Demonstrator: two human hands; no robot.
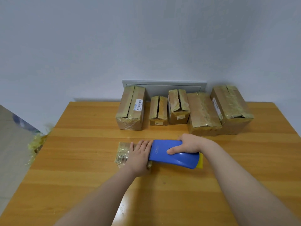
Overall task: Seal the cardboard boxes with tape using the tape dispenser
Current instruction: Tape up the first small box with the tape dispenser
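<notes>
A small flat cardboard box [122, 154] wrapped in yellowish tape lies on the wooden table [81, 144] near the middle. My left hand [139, 154] lies flat on top of it, fingers straight, pressing it down. My right hand [189, 144] grips a blue tape dispenser [174, 154] with a yellow end, held across the box's right side, just right of my left hand. Most of the box is hidden under my left hand and the dispenser.
Several taped cardboard boxes stand in a row at the table's back edge, from a tall one [131, 108] to a large one [231, 108] at the right. A grey wall panel [162, 86] sits behind them. Crumpled yellow tape scraps [36, 142] hang off the left edge.
</notes>
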